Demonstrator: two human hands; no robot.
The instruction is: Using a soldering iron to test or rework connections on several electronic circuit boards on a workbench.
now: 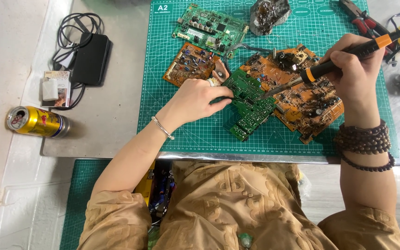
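Note:
My left hand (195, 99) pinches a thin tool against a small green circuit board (248, 106) lying on the green cutting mat (186, 125). My right hand (355, 69) grips a black and orange soldering iron (343, 58), and its metal tip touches the green board near my left fingertips. A large orange circuit board (302, 92) lies partly under the green one, to its right.
A smaller orange board (190, 65) and a bigger green board (209, 28) lie at the back of the mat, beside a dark lump (269, 14). Red-handled pliers (364, 21) sit back right. A black adapter with cable (90, 58), a small box (56, 88) and a yellow can (35, 121) are left.

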